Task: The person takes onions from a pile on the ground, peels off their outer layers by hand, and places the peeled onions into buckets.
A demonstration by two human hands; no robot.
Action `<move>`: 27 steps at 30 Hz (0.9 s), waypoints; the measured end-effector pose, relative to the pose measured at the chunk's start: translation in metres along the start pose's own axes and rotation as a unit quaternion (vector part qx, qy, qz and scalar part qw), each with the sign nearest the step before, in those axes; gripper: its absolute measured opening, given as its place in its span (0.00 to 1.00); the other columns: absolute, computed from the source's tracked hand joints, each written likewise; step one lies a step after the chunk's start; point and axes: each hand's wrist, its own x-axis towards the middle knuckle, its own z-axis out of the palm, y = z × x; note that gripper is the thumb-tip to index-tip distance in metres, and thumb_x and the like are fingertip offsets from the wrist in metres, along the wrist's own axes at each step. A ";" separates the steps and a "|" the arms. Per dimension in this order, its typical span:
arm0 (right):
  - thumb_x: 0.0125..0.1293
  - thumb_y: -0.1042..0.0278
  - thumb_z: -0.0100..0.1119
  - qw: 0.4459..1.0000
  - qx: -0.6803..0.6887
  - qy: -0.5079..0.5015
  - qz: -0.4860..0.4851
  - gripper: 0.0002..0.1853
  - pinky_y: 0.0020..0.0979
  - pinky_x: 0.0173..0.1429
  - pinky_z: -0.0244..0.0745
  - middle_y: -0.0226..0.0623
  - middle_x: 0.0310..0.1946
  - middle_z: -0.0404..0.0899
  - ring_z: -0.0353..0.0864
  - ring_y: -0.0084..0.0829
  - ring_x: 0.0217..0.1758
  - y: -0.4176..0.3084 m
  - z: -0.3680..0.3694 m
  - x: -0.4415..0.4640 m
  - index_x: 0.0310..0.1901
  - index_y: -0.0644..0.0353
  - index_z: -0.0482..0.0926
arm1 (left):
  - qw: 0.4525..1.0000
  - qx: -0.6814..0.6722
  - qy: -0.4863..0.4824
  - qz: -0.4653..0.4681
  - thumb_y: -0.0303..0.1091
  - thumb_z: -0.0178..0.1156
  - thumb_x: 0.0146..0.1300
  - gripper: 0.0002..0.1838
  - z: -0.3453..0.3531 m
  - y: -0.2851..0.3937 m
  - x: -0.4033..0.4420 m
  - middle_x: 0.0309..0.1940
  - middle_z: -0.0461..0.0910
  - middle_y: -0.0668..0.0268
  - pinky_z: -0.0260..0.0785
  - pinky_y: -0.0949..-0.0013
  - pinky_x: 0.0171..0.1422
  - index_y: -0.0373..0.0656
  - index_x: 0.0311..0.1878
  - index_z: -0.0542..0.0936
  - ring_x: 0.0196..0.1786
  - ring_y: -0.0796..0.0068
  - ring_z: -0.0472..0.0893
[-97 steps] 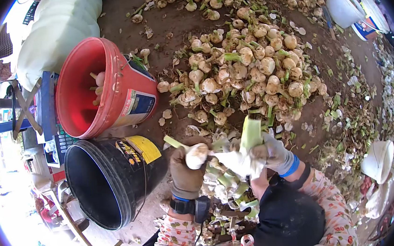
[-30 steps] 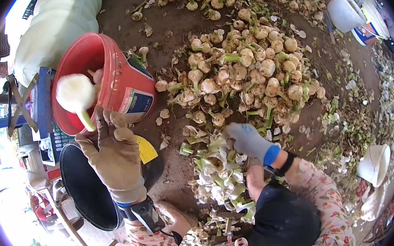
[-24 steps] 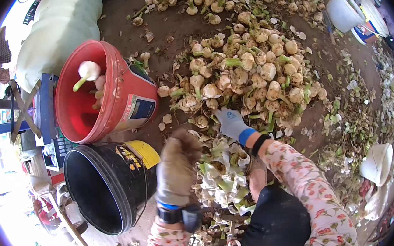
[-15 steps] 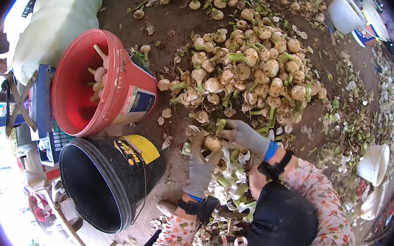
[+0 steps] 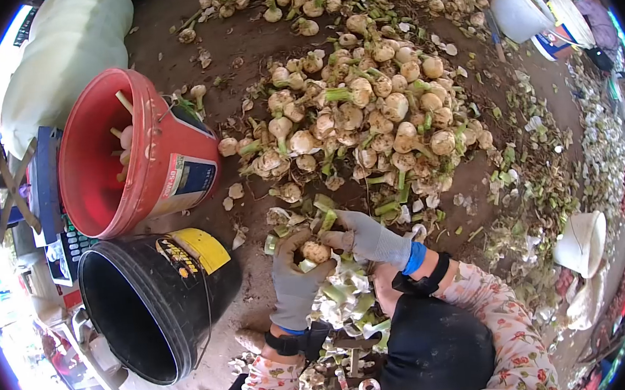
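My left hand, in a grey glove, is curled round a garlic bulb with a dirty brown root end. Close against the bulb, my gloved right hand pinches at its green stem; the thumb and fingertips partly hide the grip. Pale peelings and cut leaf bases lie heaped below both hands. Just beyond the fingers spreads a large pile of garlic bulbs with short green stems.
At the left, a red bucket tipped toward me holds a few stemmed bulbs. A black bucket lies beside it. White buckets stand at the upper right, and a white container lies on the scrap-strewn ground at the right.
The view has shifted, so the pile and buckets appear further left. The bulb has turned in my left hand, its root end now facing up; the right hand remains at the stem.
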 end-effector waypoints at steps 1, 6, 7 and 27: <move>0.66 0.60 0.57 1.000 0.006 -0.002 -0.002 0.19 0.28 0.47 0.69 0.36 0.38 0.78 0.71 0.22 0.40 0.007 -0.002 0.000 0.53 0.64 0.71 | 1.000 0.015 -0.022 -0.002 0.25 0.72 0.38 0.35 -0.002 -0.004 -0.001 0.48 0.75 0.61 0.70 0.67 0.55 0.37 0.54 0.72 0.50 0.68 0.76; 0.63 0.64 0.58 0.995 0.037 -0.043 0.088 0.15 0.27 0.42 0.70 0.32 0.32 0.77 0.71 0.20 0.36 -0.018 -0.010 -0.009 0.47 0.64 0.74 | 0.931 -0.298 -0.055 -0.204 0.25 0.65 0.50 0.29 -0.003 0.024 -0.003 0.46 0.78 0.62 0.74 0.70 0.48 0.37 0.58 0.70 0.43 0.71 0.79; 0.63 0.64 0.59 0.994 0.041 -0.049 0.090 0.14 0.27 0.42 0.70 0.31 0.31 0.76 0.71 0.19 0.36 -0.023 -0.011 -0.011 0.46 0.64 0.74 | 0.902 -0.365 -0.057 -0.223 0.28 0.63 0.53 0.27 -0.002 0.024 -0.004 0.46 0.78 0.61 0.74 0.71 0.47 0.37 0.58 0.70 0.43 0.71 0.79; 0.65 0.70 0.57 0.995 0.078 0.047 0.036 0.08 0.25 0.34 0.72 0.28 0.27 0.74 0.73 0.18 0.29 -0.012 -0.006 -0.023 0.43 0.63 0.75 | 0.919 -0.312 -0.053 -0.235 0.32 0.65 0.54 0.35 -0.013 0.034 0.005 0.51 0.74 0.61 0.74 0.73 0.46 0.39 0.65 0.62 0.46 0.71 0.78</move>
